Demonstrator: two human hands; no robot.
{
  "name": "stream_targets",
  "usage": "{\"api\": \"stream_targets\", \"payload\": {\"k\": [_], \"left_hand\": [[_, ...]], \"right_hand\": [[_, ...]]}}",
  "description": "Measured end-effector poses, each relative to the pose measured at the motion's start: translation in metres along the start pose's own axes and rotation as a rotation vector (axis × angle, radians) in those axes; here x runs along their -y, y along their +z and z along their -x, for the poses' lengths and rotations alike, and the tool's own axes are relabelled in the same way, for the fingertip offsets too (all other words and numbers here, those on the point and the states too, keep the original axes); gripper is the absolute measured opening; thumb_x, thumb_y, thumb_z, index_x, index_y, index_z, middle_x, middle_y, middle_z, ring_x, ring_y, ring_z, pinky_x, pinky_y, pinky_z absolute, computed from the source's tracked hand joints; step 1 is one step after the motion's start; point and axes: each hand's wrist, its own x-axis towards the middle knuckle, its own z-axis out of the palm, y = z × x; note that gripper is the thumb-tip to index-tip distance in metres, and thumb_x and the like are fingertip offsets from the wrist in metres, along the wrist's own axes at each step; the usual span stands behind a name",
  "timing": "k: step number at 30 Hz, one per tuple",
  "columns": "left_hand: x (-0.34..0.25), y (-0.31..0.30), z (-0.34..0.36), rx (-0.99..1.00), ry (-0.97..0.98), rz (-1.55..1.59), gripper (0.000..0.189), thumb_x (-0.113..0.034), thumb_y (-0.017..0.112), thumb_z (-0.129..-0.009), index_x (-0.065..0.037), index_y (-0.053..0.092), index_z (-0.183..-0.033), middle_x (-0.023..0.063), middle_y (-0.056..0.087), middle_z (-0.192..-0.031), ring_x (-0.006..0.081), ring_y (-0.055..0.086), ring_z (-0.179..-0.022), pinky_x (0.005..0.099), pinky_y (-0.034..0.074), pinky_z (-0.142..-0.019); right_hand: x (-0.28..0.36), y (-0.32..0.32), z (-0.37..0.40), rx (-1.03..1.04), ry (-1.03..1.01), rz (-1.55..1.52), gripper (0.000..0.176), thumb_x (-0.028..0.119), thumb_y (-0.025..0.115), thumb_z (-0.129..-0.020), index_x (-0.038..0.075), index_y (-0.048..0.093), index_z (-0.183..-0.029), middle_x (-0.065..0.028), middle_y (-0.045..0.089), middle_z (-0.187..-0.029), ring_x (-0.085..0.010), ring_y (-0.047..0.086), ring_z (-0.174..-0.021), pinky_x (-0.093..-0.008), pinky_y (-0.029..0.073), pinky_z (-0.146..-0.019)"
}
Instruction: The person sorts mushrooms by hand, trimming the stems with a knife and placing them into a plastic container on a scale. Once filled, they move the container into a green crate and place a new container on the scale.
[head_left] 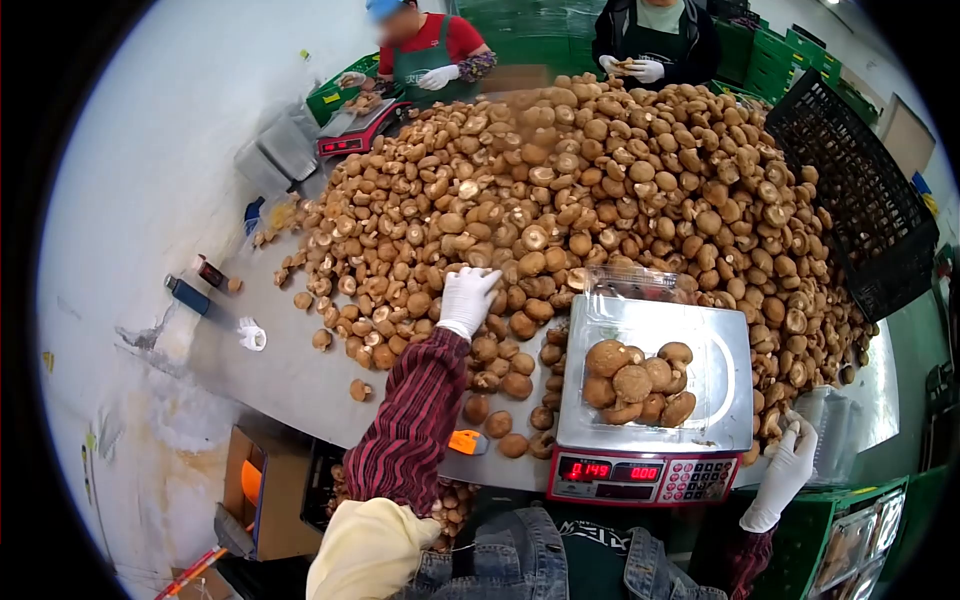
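Observation:
My left hand (468, 302), in a white glove, reaches onto the near edge of a large heap of brown shiitake mushrooms (460, 215). Its fingers are spread over the mushrooms, with no mushroom clearly held. To the right of the scale, my gloved right hand (784, 472) has bent fingers at the heap's edge, beside stacked clear plastic trays (832, 432). What lies in those fingers is hard to make out. Between my hands stands a red and silver digital scale (652, 477) reading 0.149. Several mushrooms (632, 384) sit on its pan, seemingly in a clear tray.
A black crate (850, 190) leans tipped at the right of the heap. Across the table, two people in gloves handle mushrooms, one beside another red scale (362, 130). An orange-handled tool (466, 441) lies near the front edge. A cardboard box (268, 490) stands below left.

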Motion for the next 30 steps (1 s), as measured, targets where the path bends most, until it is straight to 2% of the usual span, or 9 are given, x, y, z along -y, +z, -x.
{"api": "stream_targets", "payload": {"k": [2, 5, 6, 7, 13, 22, 24, 28, 30], "left_hand": [[0.004, -0.002, -0.005, -0.025, -0.109, 0.256, 0.034, -0.023, 0.064, -0.081, -0.012, 0.064, -0.112, 0.0091, 0.065, -0.094, 0.0291, 0.058, -0.087, 0.0381, 0.044, -0.080], [-0.008, -0.030, 0.000, -0.104, -0.530, 1.285, 0.034, -0.019, 0.060, -0.090, -0.001, 0.059, -0.118, 0.0098, 0.065, -0.108, 0.0204, 0.062, -0.099, 0.0282, 0.048, -0.083], [-0.011, -0.036, 0.005, -0.064, -0.527, 1.761, 0.029, -0.014, 0.050, -0.096, -0.003, 0.055, -0.123, 0.0042, 0.064, -0.096, 0.0150, 0.061, -0.092, 0.0277, 0.047, -0.085], [-0.017, -0.045, 0.009, 0.014, -0.496, 2.098, 0.038, -0.017, 0.048, -0.097, -0.006, 0.044, -0.133, 0.0084, 0.062, -0.108, 0.0193, 0.060, -0.100, 0.0339, 0.047, -0.091], [-0.077, -0.077, 0.031, 0.256, -0.436, 2.489, 0.041, -0.025, 0.042, -0.100, -0.004, 0.038, -0.135, 0.0128, 0.049, -0.129, 0.0256, 0.048, -0.121, 0.0408, 0.041, -0.103], [-0.131, -0.090, 0.044, 0.371, -0.541, 2.771, 0.041, -0.024, 0.043, -0.099, -0.006, 0.038, -0.135, 0.0163, 0.049, -0.129, 0.0315, 0.051, -0.118, 0.0452, 0.047, -0.098], [-0.134, -0.095, 0.051, 0.377, -0.696, 2.881, 0.043, -0.022, 0.045, -0.098, -0.009, 0.036, -0.138, 0.0139, 0.051, -0.128, 0.0309, 0.053, -0.115, 0.0433, 0.051, -0.092], [-0.132, -0.082, 0.069, 0.362, -0.562, 3.108, 0.037, -0.023, 0.046, -0.098, -0.005, 0.045, -0.129, 0.0172, 0.052, -0.127, 0.0355, 0.051, -0.116, 0.0463, 0.047, -0.098], [-0.138, -0.088, 0.069, 0.286, -0.621, 2.935, 0.038, -0.023, 0.046, -0.098, -0.005, 0.043, -0.131, 0.0167, 0.051, -0.127, 0.0352, 0.051, -0.117, 0.0470, 0.046, -0.099]], "right_hand": [[0.017, -0.004, 0.003, -0.023, 0.027, -0.020, 0.015, 0.008, 0.050, -0.095, -0.002, 0.060, -0.102, -0.0073, 0.063, -0.096, -0.0140, 0.055, -0.081, -0.0245, 0.046, -0.072], [0.033, -0.012, 0.005, -0.022, 0.196, -0.006, 0.016, 0.009, 0.050, -0.095, -0.002, 0.060, -0.103, -0.0064, 0.064, -0.095, -0.0140, 0.056, -0.081, -0.0252, 0.045, -0.076], [0.032, -0.013, 0.005, -0.015, 0.212, -0.009, 0.017, 0.010, 0.050, -0.096, -0.002, 0.060, -0.102, -0.0060, 0.064, -0.094, -0.0138, 0.056, -0.080, -0.0252, 0.045, -0.077], [0.030, -0.014, 0.005, -0.005, 0.226, -0.011, 0.017, 0.010, 0.050, -0.096, -0.002, 0.061, -0.102, -0.0056, 0.064, -0.093, -0.0137, 0.056, -0.080, -0.0253, 0.045, -0.078], [0.015, 0.003, 0.007, -0.004, 0.020, -0.021, 0.016, 0.010, 0.052, -0.095, -0.003, 0.062, -0.098, -0.0077, 0.064, -0.089, -0.0131, 0.057, -0.081, -0.0249, 0.046, -0.076], [0.020, -0.002, 0.015, 0.001, 0.031, 0.041, 0.017, 0.011, 0.054, -0.093, -0.004, 0.062, -0.098, -0.0092, 0.064, -0.083, -0.0145, 0.058, -0.076, -0.0255, 0.047, -0.071], [0.021, 0.000, 0.016, -0.020, -0.082, 0.011, 0.016, 0.010, 0.054, -0.094, -0.004, 0.061, -0.093, -0.0073, 0.064, -0.080, -0.0104, 0.055, -0.064, -0.0225, 0.045, -0.060], [0.026, 0.003, 0.017, 0.106, 0.053, -0.120, 0.014, 0.008, 0.054, -0.093, -0.003, 0.060, -0.086, -0.0052, 0.064, -0.075, -0.0060, 0.047, -0.051, -0.0203, 0.039, -0.048], [0.024, 0.010, 0.018, 0.060, -0.112, -0.088, 0.015, 0.006, 0.054, -0.093, -0.003, 0.057, -0.081, -0.0046, 0.062, -0.071, -0.0039, 0.041, -0.044, -0.0199, 0.034, -0.043]]}}
